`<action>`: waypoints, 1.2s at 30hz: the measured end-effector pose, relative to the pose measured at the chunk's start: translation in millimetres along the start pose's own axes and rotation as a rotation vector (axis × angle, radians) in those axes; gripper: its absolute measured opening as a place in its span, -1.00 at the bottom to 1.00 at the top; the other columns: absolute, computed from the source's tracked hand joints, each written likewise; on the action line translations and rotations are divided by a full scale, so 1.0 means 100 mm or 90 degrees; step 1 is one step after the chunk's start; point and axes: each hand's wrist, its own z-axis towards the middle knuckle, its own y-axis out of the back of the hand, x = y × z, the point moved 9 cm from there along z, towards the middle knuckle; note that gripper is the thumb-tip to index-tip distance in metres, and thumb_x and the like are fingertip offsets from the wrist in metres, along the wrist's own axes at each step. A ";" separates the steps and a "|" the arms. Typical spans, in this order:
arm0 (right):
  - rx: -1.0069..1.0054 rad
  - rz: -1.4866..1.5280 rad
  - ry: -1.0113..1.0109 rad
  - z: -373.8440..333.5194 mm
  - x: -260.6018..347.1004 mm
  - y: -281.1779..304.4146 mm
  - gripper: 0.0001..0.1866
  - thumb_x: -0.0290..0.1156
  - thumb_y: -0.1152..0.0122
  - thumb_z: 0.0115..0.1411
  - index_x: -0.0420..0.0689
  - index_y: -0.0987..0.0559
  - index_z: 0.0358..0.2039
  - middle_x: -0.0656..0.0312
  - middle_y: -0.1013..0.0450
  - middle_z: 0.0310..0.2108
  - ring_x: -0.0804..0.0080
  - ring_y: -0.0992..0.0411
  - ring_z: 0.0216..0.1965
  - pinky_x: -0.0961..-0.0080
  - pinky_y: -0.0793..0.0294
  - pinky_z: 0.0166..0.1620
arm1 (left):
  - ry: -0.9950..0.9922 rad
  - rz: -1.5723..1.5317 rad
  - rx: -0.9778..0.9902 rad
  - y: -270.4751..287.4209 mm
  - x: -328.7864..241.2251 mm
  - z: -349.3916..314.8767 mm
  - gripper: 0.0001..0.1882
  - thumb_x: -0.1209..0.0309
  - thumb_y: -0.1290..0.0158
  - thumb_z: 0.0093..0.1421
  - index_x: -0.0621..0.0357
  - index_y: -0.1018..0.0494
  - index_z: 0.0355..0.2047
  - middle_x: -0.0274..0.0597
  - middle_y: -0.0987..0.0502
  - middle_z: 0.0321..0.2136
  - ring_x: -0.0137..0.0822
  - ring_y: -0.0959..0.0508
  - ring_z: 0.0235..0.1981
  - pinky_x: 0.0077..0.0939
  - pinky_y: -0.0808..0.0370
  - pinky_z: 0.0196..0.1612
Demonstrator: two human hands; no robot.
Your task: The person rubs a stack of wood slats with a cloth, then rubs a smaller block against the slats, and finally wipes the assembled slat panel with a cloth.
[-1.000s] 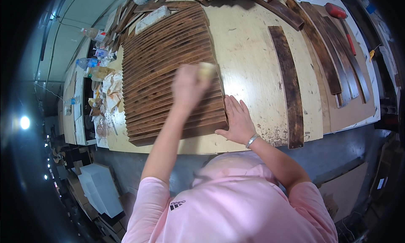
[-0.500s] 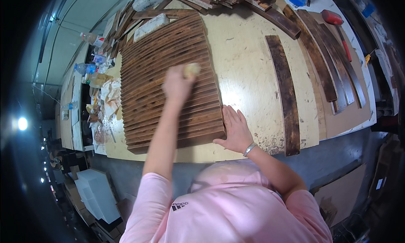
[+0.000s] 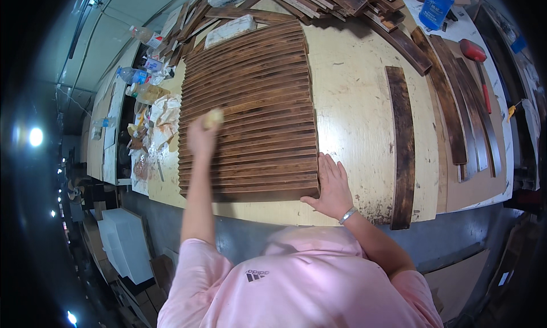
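A stack of dark brown stained wooden strips (image 3: 256,120), laid side by side in a ridged block, lies on the table in front of me. Over its left part is my left hand (image 3: 200,137), closed round a small pale yellow sponge-like pad (image 3: 214,118); both are slightly blurred. The pad appears to touch the strips. My right hand (image 3: 333,188) rests at the block's near right corner, fingers spread against its side and thumb along the near edge. It holds nothing, and a silver bracelet (image 3: 347,215) is on that wrist.
One loose brown strip (image 3: 402,148) lies to the right. Beyond it are more strips (image 3: 444,103), a red mallet (image 3: 473,50) and a blue container (image 3: 437,8). Piled boards (image 3: 336,0) stand at the back. Bottles (image 3: 149,93) and crumpled paper (image 3: 165,118) crowd the left edge.
My left hand has swept left and a little nearer across the strips with the pad. The right hand stays at the block's corner. The whole view has shifted slightly.
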 end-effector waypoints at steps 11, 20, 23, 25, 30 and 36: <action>-0.002 0.010 0.016 0.00 0.03 0.00 0.29 0.10 -0.45 -0.11 -0.40 0.07 0.38 -0.14 0.01 0.40 -0.03 0.08 0.44 -0.04 0.16 0.40 | -0.365 -0.104 0.141 -0.06 -1.79 -1.02 -0.59 0.32 -0.26 0.03 0.09 -0.56 -0.07 -0.09 -0.54 -0.22 -0.11 -0.55 -0.17 -0.25 -0.53 -0.13; 0.014 0.011 0.017 0.02 0.08 -0.02 0.31 0.04 -0.51 -0.15 -0.41 0.08 0.38 -0.14 0.04 0.41 -0.05 0.05 0.42 -0.07 0.13 0.39 | 0.210 -0.101 -0.082 0.58 0.88 -0.23 -0.58 0.17 -0.24 0.14 0.18 -0.57 -0.08 0.05 -0.61 -0.16 -0.10 -0.62 -0.17 -0.21 -0.52 -0.12; 0.028 -0.009 -0.006 0.06 0.07 -0.02 0.35 -0.08 -0.60 -0.25 -0.39 0.07 0.37 -0.15 -0.03 0.38 -0.07 0.02 0.40 -0.06 0.09 0.38 | -0.174 -0.134 0.024 0.04 -0.77 -0.81 -0.63 0.32 -0.26 0.01 0.14 -0.57 -0.14 -0.09 -0.56 -0.29 -0.08 -0.56 -0.27 -0.21 -0.51 -0.11; 0.020 -0.007 -0.001 0.09 0.08 0.03 0.35 -0.09 -0.61 -0.26 -0.39 0.06 0.37 -0.14 -0.03 0.38 -0.06 0.02 0.40 -0.05 0.10 0.38 | -0.086 -0.162 -0.017 0.05 -0.49 -0.72 -0.65 0.32 -0.26 0.03 0.11 -0.58 -0.15 -0.10 -0.56 -0.28 -0.08 -0.57 -0.26 -0.18 -0.52 -0.14; 0.008 0.008 0.016 0.04 0.08 0.00 0.34 -0.09 -0.62 -0.26 -0.38 0.04 0.37 -0.14 -0.04 0.37 -0.06 0.02 0.41 -0.05 0.10 0.38 | 0.153 -0.013 -0.069 0.45 0.64 -0.52 -0.66 0.28 -0.26 0.07 0.13 -0.58 -0.16 -0.07 -0.57 -0.28 -0.10 -0.59 -0.24 -0.17 -0.52 -0.18; 0.023 0.002 0.013 0.07 0.11 0.00 0.31 -0.07 -0.61 -0.23 -0.41 0.02 0.36 -0.16 -0.06 0.36 -0.07 0.03 0.41 -0.06 0.10 0.38 | -0.285 -0.172 0.091 0.00 -1.46 -1.51 -0.66 0.32 -0.28 -0.08 0.15 -0.57 -0.27 -0.06 -0.55 -0.37 -0.04 -0.57 -0.34 -0.23 -0.54 -0.20</action>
